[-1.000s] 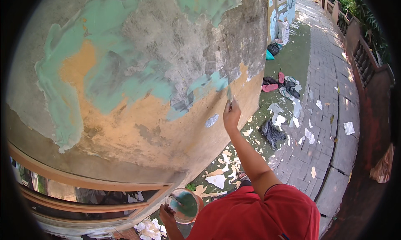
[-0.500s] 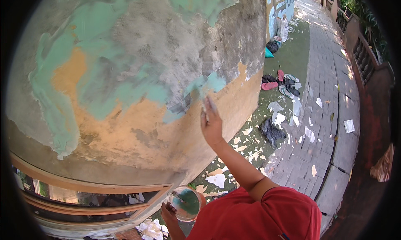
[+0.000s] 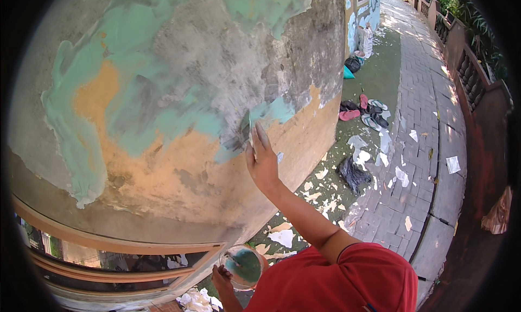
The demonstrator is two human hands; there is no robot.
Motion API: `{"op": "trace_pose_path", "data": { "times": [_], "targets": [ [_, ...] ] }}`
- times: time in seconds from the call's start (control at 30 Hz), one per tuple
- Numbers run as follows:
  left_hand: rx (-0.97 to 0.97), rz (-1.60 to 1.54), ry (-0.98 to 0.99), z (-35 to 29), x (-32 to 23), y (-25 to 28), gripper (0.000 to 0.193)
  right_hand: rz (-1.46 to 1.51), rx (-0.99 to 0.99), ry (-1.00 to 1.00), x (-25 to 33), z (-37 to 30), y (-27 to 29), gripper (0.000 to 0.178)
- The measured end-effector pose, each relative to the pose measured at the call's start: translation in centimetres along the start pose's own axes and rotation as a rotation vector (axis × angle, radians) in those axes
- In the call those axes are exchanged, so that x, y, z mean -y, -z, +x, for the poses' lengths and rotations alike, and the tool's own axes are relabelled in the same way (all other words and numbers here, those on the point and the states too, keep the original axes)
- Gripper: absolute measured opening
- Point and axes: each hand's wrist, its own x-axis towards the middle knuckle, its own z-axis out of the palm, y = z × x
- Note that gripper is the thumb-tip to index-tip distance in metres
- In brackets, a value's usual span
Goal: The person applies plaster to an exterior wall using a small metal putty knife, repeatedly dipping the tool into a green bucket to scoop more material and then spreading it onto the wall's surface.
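My right hand (image 3: pixel 262 162) is raised to the wall (image 3: pixel 201 57), its fingers pressed on a thin, flat putty spreader (image 3: pixel 247 126). The spreader's blade lies against the surface beside a smear of wet green filler (image 3: pixel 277 111). Bare grey plaster and older orange paint (image 3: pixel 184 160) show around the green patches. Low down, my left hand (image 3: pixel 221 280) has its fingers closed at the rim of a round bucket (image 3: pixel 260 260), on what looks like its thin wire handle. Green filler (image 3: pixel 244 266) coats the inside of the bucket.
Paint flakes (image 3: pixel 282 237) and a black plastic bag (image 3: pixel 354 173) litter the ground along the wall. Several sandals (image 3: pixel 366 112) lie farther off. A paved path (image 3: pixel 418 149) runs beside a balustrade (image 3: pixel 472 76). An orange-framed window (image 3: pixel 125 252) sits at lower left.
My right hand has moved left along the wall, and the spreader now shows more clearly at its fingertips. My left hand stays by the bucket.
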Motion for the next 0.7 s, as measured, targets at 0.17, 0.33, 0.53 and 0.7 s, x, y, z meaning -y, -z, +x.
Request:
{"op": "trace_pose_path", "data": {
  "times": [0.17,0.33,0.53,0.7],
  "targets": [
    [-0.032,-0.019,-0.002,0.0,0.3,1.0,0.038,0.051,-0.147,-0.307,-5.1,1.5,4.6,0.037],
    [0.008,0.001,0.007,0.4,0.2,0.5,0.038,-0.22,-0.148,-0.423,-18.7,2.0,4.4,0.035],
    [0.017,0.037,-0.003,0.2,-0.7,0.3,0.039,-0.102,-0.134,-0.158,-8.7,1.6,-1.4,0.04],
    [0.035,0.036,-0.005,0.3,-0.9,-0.1,0.038,0.056,-0.057,0.001,1.8,0.3,0.3,0.042]
  ]
}}
